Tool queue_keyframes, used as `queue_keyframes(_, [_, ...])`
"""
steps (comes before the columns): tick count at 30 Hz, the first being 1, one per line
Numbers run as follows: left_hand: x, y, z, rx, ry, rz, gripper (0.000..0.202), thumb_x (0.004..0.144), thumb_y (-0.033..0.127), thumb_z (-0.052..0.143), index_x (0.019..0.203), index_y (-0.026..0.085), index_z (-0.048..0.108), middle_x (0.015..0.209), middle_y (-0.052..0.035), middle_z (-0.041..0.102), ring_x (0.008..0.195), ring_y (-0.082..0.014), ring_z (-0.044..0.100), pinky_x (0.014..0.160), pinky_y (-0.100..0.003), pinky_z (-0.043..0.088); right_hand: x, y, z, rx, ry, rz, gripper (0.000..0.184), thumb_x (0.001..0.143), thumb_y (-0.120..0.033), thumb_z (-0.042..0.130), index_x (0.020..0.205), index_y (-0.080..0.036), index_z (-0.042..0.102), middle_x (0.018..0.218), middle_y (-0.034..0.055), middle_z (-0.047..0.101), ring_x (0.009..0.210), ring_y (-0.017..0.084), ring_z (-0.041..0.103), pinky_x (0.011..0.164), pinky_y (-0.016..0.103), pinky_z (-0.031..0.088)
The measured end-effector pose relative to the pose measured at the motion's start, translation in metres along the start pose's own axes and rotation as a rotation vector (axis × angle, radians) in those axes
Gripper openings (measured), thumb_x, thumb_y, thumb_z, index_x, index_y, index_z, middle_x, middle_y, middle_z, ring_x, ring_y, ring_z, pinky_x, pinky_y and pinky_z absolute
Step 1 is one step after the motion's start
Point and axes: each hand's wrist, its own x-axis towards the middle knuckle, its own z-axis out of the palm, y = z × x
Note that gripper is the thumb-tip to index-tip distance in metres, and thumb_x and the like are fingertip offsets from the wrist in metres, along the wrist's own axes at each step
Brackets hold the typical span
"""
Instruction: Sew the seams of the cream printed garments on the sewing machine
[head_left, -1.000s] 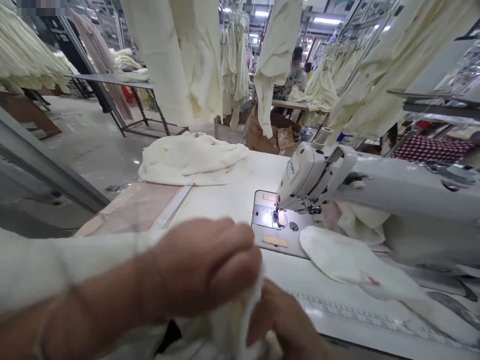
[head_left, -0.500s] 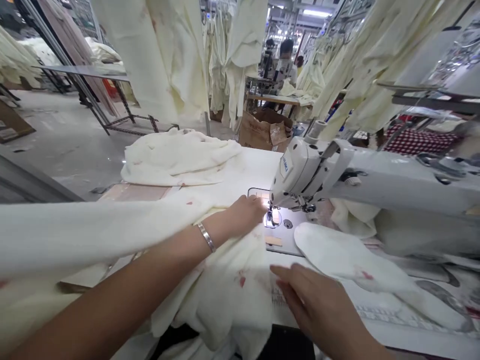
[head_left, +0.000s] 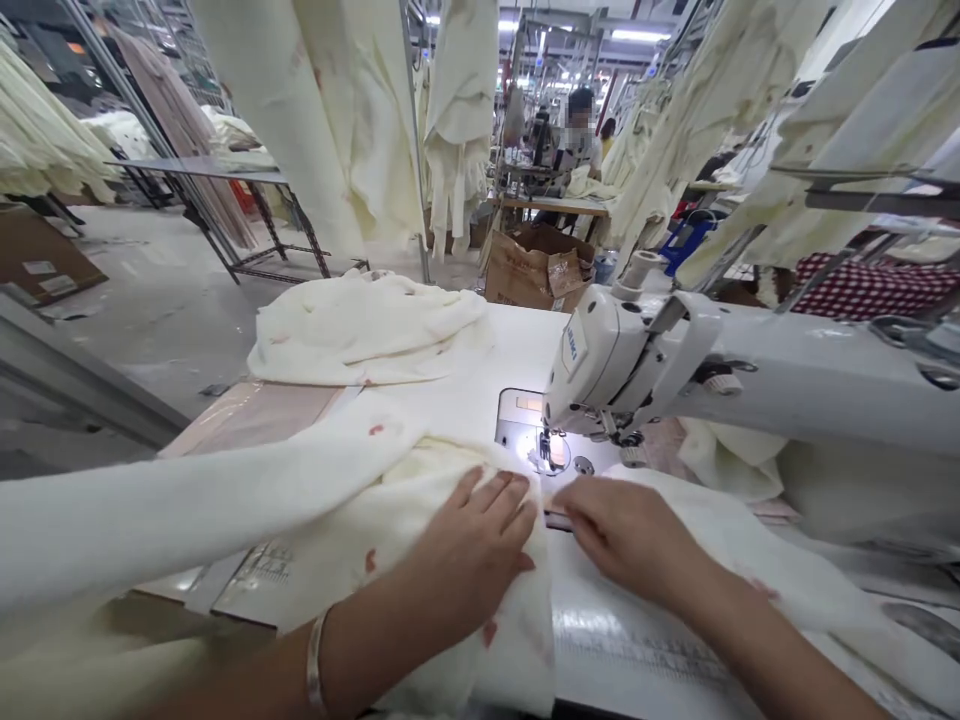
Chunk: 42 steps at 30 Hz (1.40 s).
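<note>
My left hand (head_left: 480,545) lies flat, fingers spread, on a cream fabric piece (head_left: 420,520) with small red marks. Its fingertips are near the piece's right edge, just in front of the sewing machine (head_left: 600,350). My right hand (head_left: 637,530) is closed, thumb and fingers pressed together beside that edge; what they pinch, if anything, is hidden. Another cream piece (head_left: 720,515) runs under and beyond my right hand. The machine's lit needle and presser foot (head_left: 545,448) stand just beyond both hands, with no cloth visible under the foot.
A folded cream bundle (head_left: 367,330) lies at the back left of the white sewing table (head_left: 517,335). Cream garments (head_left: 352,120) hang ahead and to the right. A cardboard box (head_left: 525,270) stands behind the table. Farther back, a person (head_left: 581,140) sits at another machine.
My left hand has drawn back from beside the needle and now lies flat on the cloth. My right hand has moved forward to the cloth's edge, its fingers closing.
</note>
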Motion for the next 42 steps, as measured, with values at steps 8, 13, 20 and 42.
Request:
queue_keyframes(8, [0.015, -0.019, -0.008, -0.119, -0.076, 0.061, 0.050, 0.087, 0.051, 0.043, 0.127, 0.022, 0.041, 0.136, -0.0114, 0.036, 0.120, -0.0298, 0.035, 0.094, -0.048, 0.028, 0.012, 0.034, 0.011, -0.286, 0.111, 0.076, 0.023, 0.089, -0.025, 0.040, 0.085, -0.019, 0.061, 0.064, 0.0020, 0.063, 0.047, 0.012, 0.051, 0.043, 0.023, 0.014])
queue_keyframes(13, [0.034, -0.035, -0.006, -0.121, -0.115, 0.133, 0.053, 0.086, 0.057, 0.043, 0.129, 0.025, 0.042, 0.132, -0.0103, 0.040, 0.116, -0.0291, 0.037, 0.094, -0.046, 0.028, 0.002, 0.045, 0.017, -0.394, 0.260, 0.041, 0.035, 0.092, -0.030, 0.034, 0.078, -0.020, 0.064, 0.053, 0.0008, 0.058, 0.042, 0.012, 0.046, 0.045, 0.024, 0.015])
queue_keyframes(20, [0.037, -0.049, -0.007, -0.116, -0.114, 0.177, 0.057, 0.083, 0.061, 0.043, 0.129, 0.028, 0.042, 0.135, -0.0108, 0.036, 0.121, -0.0301, 0.032, 0.098, -0.047, 0.023, 0.006, 0.049, 0.023, -0.430, 0.398, 0.016, 0.037, 0.092, -0.032, 0.037, 0.074, -0.021, 0.067, 0.052, 0.0009, 0.059, 0.043, 0.010, 0.046, 0.048, 0.025, 0.022])
queue_keyframes(42, [0.025, -0.027, 0.002, -0.156, -0.097, 0.208, 0.056, 0.087, 0.056, 0.041, 0.131, 0.023, 0.040, 0.140, -0.0105, 0.033, 0.124, -0.0289, 0.032, 0.103, -0.043, 0.024, 0.002, 0.036, 0.016, -0.179, 0.130, 0.266, 0.022, 0.085, -0.031, 0.043, 0.082, -0.023, 0.064, 0.052, -0.0043, 0.061, 0.044, 0.012, 0.053, 0.043, 0.023, 0.022])
